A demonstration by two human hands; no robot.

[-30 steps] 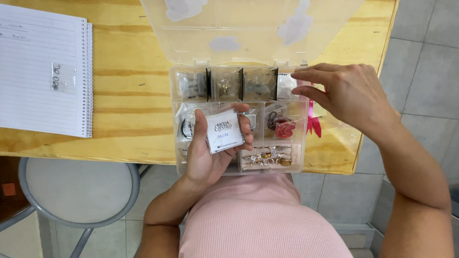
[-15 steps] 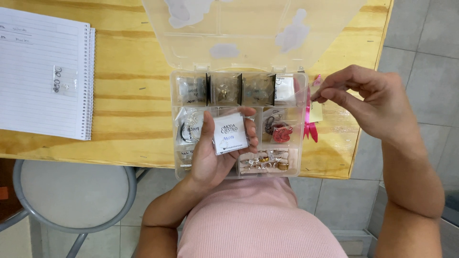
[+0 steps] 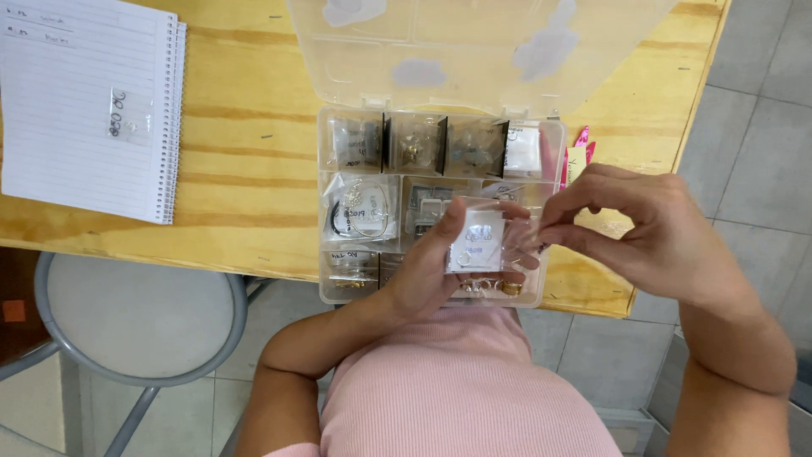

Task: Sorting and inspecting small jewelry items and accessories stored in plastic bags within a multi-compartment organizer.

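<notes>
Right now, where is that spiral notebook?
In the head view, the spiral notebook lies at the far left of the wooden table, left of the clear compartment box.

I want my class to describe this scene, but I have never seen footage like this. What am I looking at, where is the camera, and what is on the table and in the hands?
There is no machine here: a person works with two bare hands, and the single camera sits on their head, looking down. On the wooden table stands a clear plastic compartment box with its lid open, filled with small bags of jewellery. To its left lies a spiral notebook with a tiny bag on it. A round stool shows below the table edge. The left hand holds a small clear packet with a white card over the box. The right hand pinches that packet's right edge.
</notes>
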